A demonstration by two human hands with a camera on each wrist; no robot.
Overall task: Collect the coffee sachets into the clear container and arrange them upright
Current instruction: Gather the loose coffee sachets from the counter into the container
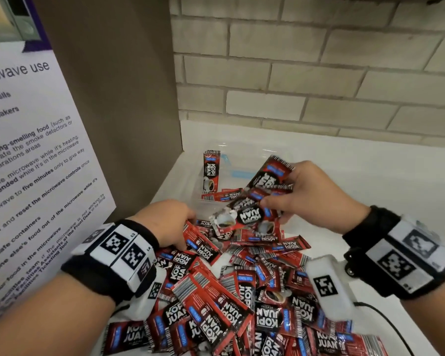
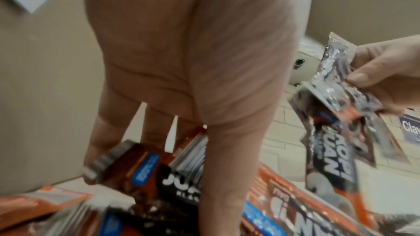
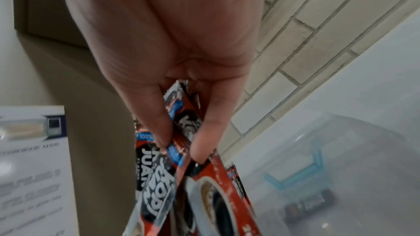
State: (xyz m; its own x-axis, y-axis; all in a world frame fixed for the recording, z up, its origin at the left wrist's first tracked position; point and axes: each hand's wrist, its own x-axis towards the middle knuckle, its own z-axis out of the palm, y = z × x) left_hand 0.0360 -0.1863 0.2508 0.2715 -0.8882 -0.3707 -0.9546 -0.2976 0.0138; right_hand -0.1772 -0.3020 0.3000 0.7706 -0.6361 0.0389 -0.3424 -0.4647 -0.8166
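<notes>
The left hand (image 1: 165, 222) has its fingers curled down into the pile (image 1: 242, 291) of sachets on the counter (image 1: 370, 176), and its fingertips (image 2: 95, 164) touch one sachet (image 2: 136, 164), but the picture is too blurry to tell if they really hold it. The right hand (image 1: 306, 191) pinches a small bunch (image 1: 252, 209) of sachets between thumb and fingers, near their top ends. The bunch hangs over the near edge of the box (image 1: 262, 152), which sits just behind the pile. Inside the box one sachet (image 1: 210, 172) stands up in the left corner and another (image 1: 221, 195) lies flat. The sachets look light, thin and bendy, with shiny skins that may slip over each other, so a firm pinch near one end should work best. The left wrist sits low over the pile, palm down. The right wrist is raised higher, with the fingers pointing left and down toward the box.
</notes>
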